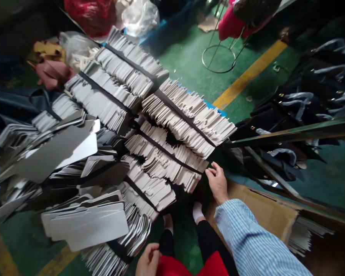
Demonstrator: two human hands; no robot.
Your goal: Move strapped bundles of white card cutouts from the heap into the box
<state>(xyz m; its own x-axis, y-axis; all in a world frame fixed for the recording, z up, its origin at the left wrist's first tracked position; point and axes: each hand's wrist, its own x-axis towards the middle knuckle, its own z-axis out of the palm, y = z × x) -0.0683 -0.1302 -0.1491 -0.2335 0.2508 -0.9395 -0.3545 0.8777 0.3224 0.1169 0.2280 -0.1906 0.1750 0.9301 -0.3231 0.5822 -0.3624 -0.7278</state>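
Bundles of grey-white cut sheets, tied with dark straps, lie side by side in rows in front of me. My right hand (217, 183), in a blue checked sleeve, reaches to the near right end of a strapped bundle (172, 155). Its fingers are loosely bent and apart, with nothing seen in them; whether they touch the bundle I cannot tell. Low in the view, my left hand (148, 261) is curled closed beside the red cloth (175, 266) on my lap area, holding nothing visible. Loose grey sheets (89, 222) lie on the bundles at left.
A cardboard box (258, 209) with sheets inside stands at my right, below a metal bar (299, 132). Black bags (299, 96) are heaped at far right. A wire-ringed stool (218, 59) stands on the green floor. Plastic bags (140, 17) lie at the back.
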